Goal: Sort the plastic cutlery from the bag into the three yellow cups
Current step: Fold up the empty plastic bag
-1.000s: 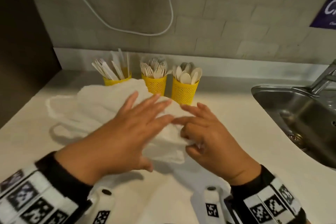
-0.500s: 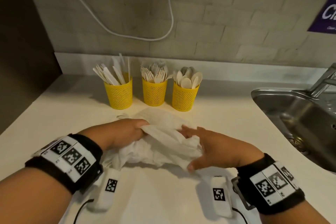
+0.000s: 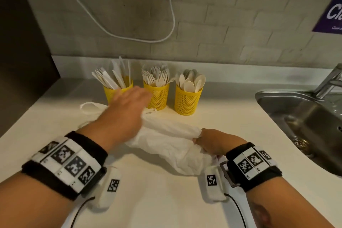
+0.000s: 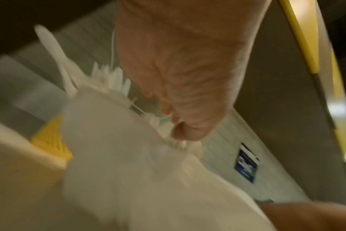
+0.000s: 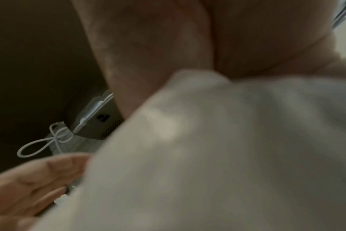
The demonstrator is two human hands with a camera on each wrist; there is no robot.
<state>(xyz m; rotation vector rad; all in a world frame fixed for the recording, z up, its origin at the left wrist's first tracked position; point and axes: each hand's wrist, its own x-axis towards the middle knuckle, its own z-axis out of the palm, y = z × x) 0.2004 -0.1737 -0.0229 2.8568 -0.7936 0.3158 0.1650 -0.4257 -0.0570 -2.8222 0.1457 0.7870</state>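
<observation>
Three yellow mesh cups stand at the back of the counter: the left cup (image 3: 111,94) holds knives, the middle cup (image 3: 159,97) forks, the right cup (image 3: 187,102) spoons. A crumpled white plastic bag (image 3: 166,140) lies flat in front of them. My left hand (image 3: 133,98) reaches over the bag's far left part with its fingers stretched out, motion-blurred, and covers part of the knife cup. My right hand (image 3: 203,139) grips the bag's right end in curled fingers. The left wrist view shows my palm (image 4: 178,78) above the bag (image 4: 128,171). White bag (image 5: 227,156) fills the right wrist view.
A steel sink (image 3: 296,116) with a tap (image 3: 329,79) is set into the counter at the right. A white cable (image 3: 172,16) hangs on the brick wall below a grey box. A purple sign (image 3: 331,11) is at the upper right.
My left hand has let go of the bag and swung forward towards the cups. My right hand has drawn the bag's end to the right, stretching the bag out.
</observation>
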